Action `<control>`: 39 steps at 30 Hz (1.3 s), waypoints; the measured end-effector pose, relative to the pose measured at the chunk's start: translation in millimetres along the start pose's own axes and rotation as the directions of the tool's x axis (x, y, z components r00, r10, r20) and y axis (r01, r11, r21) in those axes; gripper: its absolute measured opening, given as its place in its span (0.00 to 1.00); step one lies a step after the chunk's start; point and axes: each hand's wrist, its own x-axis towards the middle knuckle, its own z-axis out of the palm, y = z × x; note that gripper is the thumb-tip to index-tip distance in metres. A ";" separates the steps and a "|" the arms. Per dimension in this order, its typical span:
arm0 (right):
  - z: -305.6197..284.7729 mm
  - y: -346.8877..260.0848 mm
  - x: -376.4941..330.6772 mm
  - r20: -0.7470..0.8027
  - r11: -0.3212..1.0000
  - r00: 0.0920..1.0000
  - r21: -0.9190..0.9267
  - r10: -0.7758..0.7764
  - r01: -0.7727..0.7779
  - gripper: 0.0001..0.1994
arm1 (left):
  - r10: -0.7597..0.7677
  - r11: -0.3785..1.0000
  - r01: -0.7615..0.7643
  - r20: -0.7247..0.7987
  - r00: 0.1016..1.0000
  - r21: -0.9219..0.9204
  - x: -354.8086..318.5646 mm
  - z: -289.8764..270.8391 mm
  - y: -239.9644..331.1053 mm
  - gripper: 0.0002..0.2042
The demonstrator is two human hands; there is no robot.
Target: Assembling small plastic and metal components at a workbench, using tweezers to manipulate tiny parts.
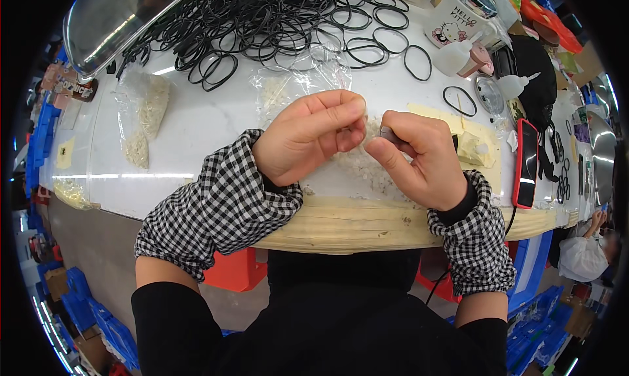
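My left hand (316,133) is closed in a pinch above the table, thumb against the index finger. What lies between its fingertips, if anything, is too small to make out. Just to its right, my right hand (419,156) is curled closed around a small dark grey piece (390,135) with a metallic look. Most of that piece is hidden by the fingers, so its kind does not show. The two hands are close together but apart. Below them a heap of small whitish bits (367,169) lies on the white tabletop. Checked sleeve covers wrap both forearms.
Black rubber rings (262,22) are piled at the back. Clear bags of whitish bits (152,107) lie left and behind my hands. Yellowish paper (485,130), a red-cased phone (525,163) and squeeze bottles (452,58) stand or lie right. Wood (367,225) edges the table in front.
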 end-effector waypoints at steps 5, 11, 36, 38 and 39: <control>2.7 0.7 0.2 -0.020 0.995 0.998 -0.084 0.059 -0.061 0.18 | 0.094 0.979 -0.035 -0.288 0.953 0.202 -1.5 2.8 10.9 0.07; 4.5 2.5 0.3 -0.046 0.989 0.996 -0.120 0.083 -0.088 0.16 | 0.130 0.952 -0.022 -0.339 0.932 0.304 -1.1 2.6 8.7 0.07; 6.8 5.5 1.1 -0.102 0.989 0.992 -0.125 0.070 -0.082 0.17 | -0.086 0.996 0.085 0.047 0.995 0.022 -2.6 0.5 0.8 0.11; 6.6 6.0 0.8 -0.097 0.989 0.993 -0.121 0.071 -0.082 0.17 | -0.083 0.996 0.082 0.059 0.995 0.023 -2.3 -0.6 0.4 0.11; 6.5 6.1 0.8 -0.096 0.989 0.993 -0.122 0.068 -0.080 0.17 | -0.081 0.997 0.080 0.065 0.995 0.024 -2.3 -0.9 0.4 0.11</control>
